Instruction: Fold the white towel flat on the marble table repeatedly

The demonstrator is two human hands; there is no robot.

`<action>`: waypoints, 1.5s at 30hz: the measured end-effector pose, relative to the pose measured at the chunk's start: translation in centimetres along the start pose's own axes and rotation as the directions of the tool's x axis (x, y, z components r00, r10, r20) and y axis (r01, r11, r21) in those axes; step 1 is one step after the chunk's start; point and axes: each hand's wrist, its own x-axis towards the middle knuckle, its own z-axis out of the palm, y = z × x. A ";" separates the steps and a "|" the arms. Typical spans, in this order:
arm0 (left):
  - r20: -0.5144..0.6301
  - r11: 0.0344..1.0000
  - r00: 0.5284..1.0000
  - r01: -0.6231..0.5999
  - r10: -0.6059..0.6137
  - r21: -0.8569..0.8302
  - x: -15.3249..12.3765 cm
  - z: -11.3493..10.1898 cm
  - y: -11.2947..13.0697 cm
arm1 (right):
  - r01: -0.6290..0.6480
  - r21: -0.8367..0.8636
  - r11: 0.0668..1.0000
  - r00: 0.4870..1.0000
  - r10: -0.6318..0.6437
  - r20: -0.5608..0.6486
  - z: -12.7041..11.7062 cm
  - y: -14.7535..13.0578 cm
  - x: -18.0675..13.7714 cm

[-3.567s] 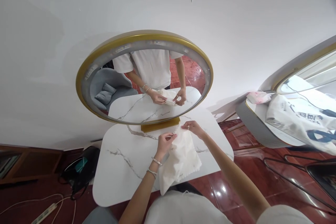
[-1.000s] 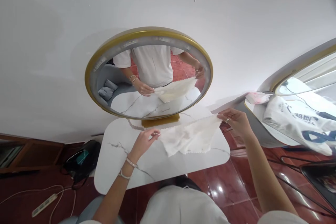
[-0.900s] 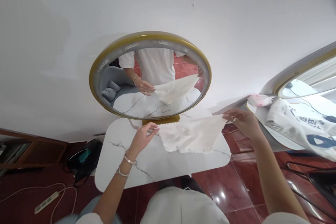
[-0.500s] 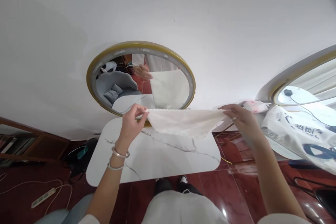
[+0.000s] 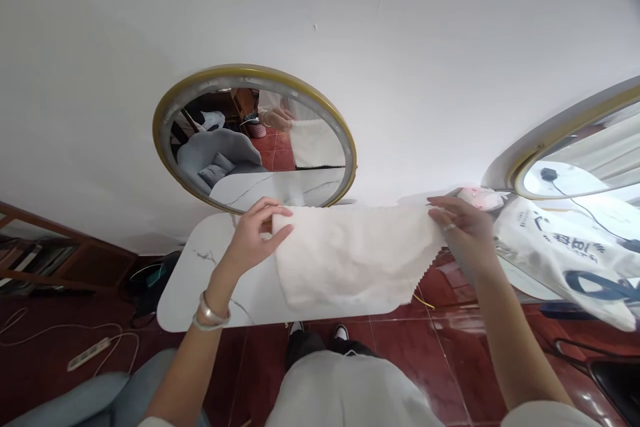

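A white cloth (image 5: 353, 253) with pinked edges hangs spread out in the air in front of me, above the white marble-look table (image 5: 210, 283). My left hand (image 5: 255, 233) pinches its upper left corner between thumb and fingers. My right hand (image 5: 457, 230) grips its upper right corner. Behind the table stands a round gold-rimmed mirror (image 5: 253, 137), which reflects the cloth and one hand. The cloth hides the right part of the tabletop.
A second gold-rimmed mirror (image 5: 575, 160) and a white printed bag (image 5: 565, 247) are at the right. A dark bag (image 5: 150, 277) and a power strip (image 5: 87, 353) with cable lie on the red tiled floor at the left. A grey chair (image 5: 75, 400) shows bottom left.
The cloth went from bunched on the table to stretched wide between both hands and lifted off the table. My view has tilted, so the mirror now shows the room behind.
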 end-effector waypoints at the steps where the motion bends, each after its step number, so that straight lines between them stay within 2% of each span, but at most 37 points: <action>1: 0.039 1.000 0.999 0.014 -0.015 0.026 0.8 0.8 -1.1 | -0.016 0.006 1.000 1.000 0.016 0.025 0.5 1.3 0.8; 5: 0.139 0.974 0.987 0.048 -0.080 0.220 3.3 5.5 -6.8 | -0.082 -0.097 0.992 0.987 0.094 0.127 3.9 7.9 4.2; 7: 0.106 0.939 0.991 0.041 -0.082 0.342 3.2 8.5 -9.3 | -0.082 -0.284 0.955 0.988 0.115 0.101 5.9 11.0 4.8; 8: 0.093 0.918 0.993 0.028 -0.070 0.395 2.7 10.0 -10.3 | -0.081 -0.320 0.944 0.990 0.114 0.087 6.8 12.3 4.6; 11: 0.163 0.887 0.985 -0.029 -0.053 0.462 -0.1 14.2 -12.2 | -0.050 -0.382 0.923 0.991 0.095 0.099 9.3 14.9 2.0; 15: 0.242 0.891 0.966 -0.034 -0.086 0.453 -3.7 18.7 -13.9 | 0.051 -0.412 0.910 0.970 0.054 0.238 12.4 16.7 -4.4; 18: 0.248 0.891 0.962 -0.010 -0.115 0.454 -3.9 21.3 -15.3 | 0.086 -0.446 0.891 0.958 0.050 0.283 14.9 17.6 -7.9; 20: 0.235 0.887 0.962 0.017 -0.141 0.461 -3.0 22.8 -16.1 | 0.108 -0.521 0.846 0.959 0.049 0.278 16.3 18.3 -8.7; 25: 0.168 0.866 0.969 0.076 -0.181 0.494 -0.6 25.1 -17.6 | 0.055 -0.752 0.657 0.969 0.147 0.199 18.2 20.3 -7.8; 28: 0.148 0.862 0.975 0.068 -0.164 0.502 0.0 26.4 -17.9 | 0.062 -0.792 0.607 0.968 0.158 0.197 18.1 21.7 -6.8; 33: 0.105 0.857 0.984 0.073 -0.146 0.511 2.0 29.0 -17.8 | 0.133 -0.816 0.563 0.956 0.145 0.256 17.2 23.2 -3.9; 38: 0.037 0.833 0.980 0.146 -0.196 0.534 5.8 30.4 -18.0 | 0.253 -0.796 0.549 0.903 0.162 0.398 17.4 23.7 0.3; 45: 0.034 0.833 0.971 0.183 -0.235 0.523 8.8 30.4 -19.3 | 0.183 -0.797 0.576 0.917 0.192 0.350 19.3 24.5 3.6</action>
